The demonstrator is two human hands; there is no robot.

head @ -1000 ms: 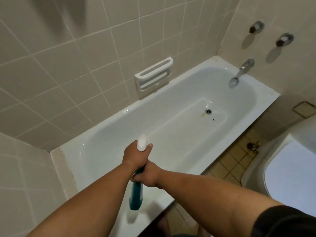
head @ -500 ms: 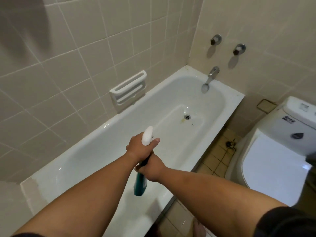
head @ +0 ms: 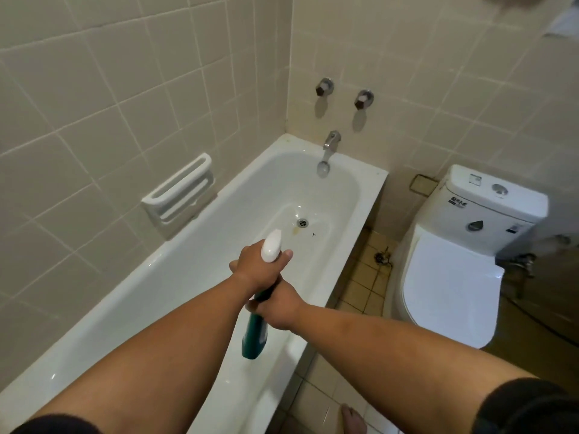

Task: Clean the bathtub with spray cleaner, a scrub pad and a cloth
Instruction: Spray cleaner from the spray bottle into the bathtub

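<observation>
My left hand (head: 255, 270) and right hand (head: 280, 310) cover the neck and trigger of the spray bottle (head: 255, 336); my fingertips are hidden behind it. My left arm hides part of the bathtub (head: 360, 220), whose near end runs out of frame. The print on the toilet (head: 451, 286) is too small to read. A pale shape (head: 560, 21) in the top right corner is blurred and cut off. My foot (head: 352, 419) is cropped at the bottom.

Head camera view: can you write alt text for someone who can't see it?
A person holds a teal spray bottle with a white trigger head over a white bathtub, the left hand round its head and the right hand round its neck. A white toilet with its lid down stands beside the tub.
</observation>
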